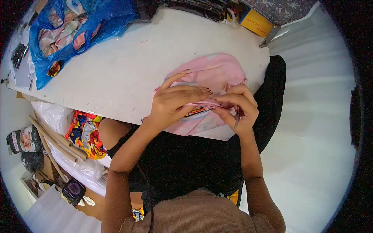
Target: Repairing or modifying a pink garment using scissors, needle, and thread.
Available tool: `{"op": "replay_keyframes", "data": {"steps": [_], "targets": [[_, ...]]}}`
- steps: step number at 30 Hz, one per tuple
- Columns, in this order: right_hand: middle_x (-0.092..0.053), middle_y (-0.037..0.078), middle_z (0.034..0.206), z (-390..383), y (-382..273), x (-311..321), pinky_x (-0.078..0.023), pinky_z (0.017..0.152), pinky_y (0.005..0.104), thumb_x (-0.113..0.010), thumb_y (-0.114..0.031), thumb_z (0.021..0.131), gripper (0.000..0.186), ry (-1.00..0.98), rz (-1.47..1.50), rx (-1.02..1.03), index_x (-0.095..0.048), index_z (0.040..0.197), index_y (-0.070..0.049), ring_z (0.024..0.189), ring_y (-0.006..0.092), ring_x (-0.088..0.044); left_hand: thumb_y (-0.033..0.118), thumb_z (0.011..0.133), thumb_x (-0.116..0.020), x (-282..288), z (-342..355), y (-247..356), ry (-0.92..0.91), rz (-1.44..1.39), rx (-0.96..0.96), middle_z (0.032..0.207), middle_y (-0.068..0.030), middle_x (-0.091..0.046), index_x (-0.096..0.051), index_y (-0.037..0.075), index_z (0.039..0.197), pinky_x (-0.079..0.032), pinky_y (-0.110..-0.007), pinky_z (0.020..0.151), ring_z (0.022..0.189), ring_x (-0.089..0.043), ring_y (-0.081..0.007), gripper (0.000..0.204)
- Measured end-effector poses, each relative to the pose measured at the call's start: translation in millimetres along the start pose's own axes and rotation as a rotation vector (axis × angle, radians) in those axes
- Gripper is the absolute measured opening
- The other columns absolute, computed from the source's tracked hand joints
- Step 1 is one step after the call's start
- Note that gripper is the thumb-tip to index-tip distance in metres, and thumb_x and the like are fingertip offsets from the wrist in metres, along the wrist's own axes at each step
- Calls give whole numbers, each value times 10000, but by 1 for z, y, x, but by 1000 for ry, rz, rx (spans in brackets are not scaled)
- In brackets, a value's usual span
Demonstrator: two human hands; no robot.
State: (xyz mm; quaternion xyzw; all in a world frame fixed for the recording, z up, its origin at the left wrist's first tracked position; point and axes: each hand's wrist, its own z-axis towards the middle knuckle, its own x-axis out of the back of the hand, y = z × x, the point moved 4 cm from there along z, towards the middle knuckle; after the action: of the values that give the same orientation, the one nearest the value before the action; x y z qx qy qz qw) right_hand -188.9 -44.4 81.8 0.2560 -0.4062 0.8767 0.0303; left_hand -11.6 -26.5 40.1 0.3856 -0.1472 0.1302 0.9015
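Observation:
A pink piece of cloth [217, 64] with pale grey patches and a gathered edge lies bunched at the table's near edge. My left hand [173, 99] rests over its left part, long fingers stretched across, with the thumb under a raised fold. In my right hand [241, 103], thumb and fingertips pinch the same fold at its right end. A thin metal tool [236, 116] sticks out of the right palm; its kind is mostly hidden by the fingers. Beneath the fold, a small dark strip with orange and red marks [196, 112] shows.
A blue plastic bag [112, 25] of shiny pink cloth sits on the far left of the white table [116, 73]. A yellow box [256, 24] stands at the far right. Cardboard tubes [58, 139], colourful fabric [87, 134] and clear plastic lie left of my lap.

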Motion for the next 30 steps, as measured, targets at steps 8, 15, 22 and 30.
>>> {"op": "replay_keyframes", "data": {"steps": [8,15,22,30], "targets": [[-544,22,761,-2,2,-10,-408,510,249,-814,-116,585,322,12,-79,103,-707,888,-103,619,142,-523,83,736,-652,-1,0,1,35,-5,8,919,-38,-696,-703,93,882,-371,-444,1001,892,-666,-165,156],[-519,45,756,-6,-5,-12,-378,533,238,-769,-41,655,194,82,-184,211,-692,833,-25,632,129,-485,87,712,-687,-5,-1,3,22,-36,43,896,-37,-694,-696,86,879,-380,-435,993,879,-663,-170,167],[-537,40,773,-7,-9,3,-378,556,231,-742,-39,677,127,262,-83,39,-659,773,-29,657,138,-497,69,712,-669,-6,-5,-6,37,-31,66,897,-43,-698,-704,78,887,-356,-457,1018,887,-666,-180,179],[-521,46,824,-8,14,30,-332,551,198,-718,1,676,157,237,126,-39,-626,802,-15,667,103,-449,74,770,-669,-11,-7,-14,89,-237,237,842,-38,-670,-639,52,852,-421,-329,897,788,-626,-115,90]]}}
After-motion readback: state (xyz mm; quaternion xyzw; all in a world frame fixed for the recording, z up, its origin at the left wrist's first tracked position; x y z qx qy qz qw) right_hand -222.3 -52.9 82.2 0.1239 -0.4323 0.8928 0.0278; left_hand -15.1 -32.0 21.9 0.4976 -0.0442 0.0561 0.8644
